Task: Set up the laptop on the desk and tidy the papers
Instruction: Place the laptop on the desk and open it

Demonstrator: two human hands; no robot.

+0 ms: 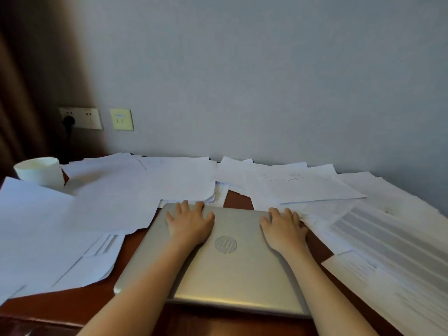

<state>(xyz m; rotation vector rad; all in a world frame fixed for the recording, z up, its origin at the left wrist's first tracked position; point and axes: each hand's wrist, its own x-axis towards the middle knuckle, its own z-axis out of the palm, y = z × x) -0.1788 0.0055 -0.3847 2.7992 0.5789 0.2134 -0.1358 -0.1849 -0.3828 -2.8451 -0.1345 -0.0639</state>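
Observation:
A closed silver laptop (pixel 225 270) with a round logo lies flat on the dark brown desk (pixel 135 241), near the front edge. My left hand (pixel 190 223) rests palm down on the lid's far left part, fingers spread. My right hand (pixel 283 229) rests palm down on the lid's far right corner, fingers spread and reaching its edge. Neither hand grips anything. Loose white papers (pixel 116 190) cover the desk to the left, behind and to the right (pixel 388 238) of the laptop, overlapping each other; some sheets touch the laptop's far edge.
A white paper cup (pixel 40 172) stands at the back left on the papers. Wall sockets (pixel 81 118) with a black plug, and a yellowish plate (pixel 122 119), sit on the grey wall behind. A brown curtain (pixel 21 93) hangs at the left.

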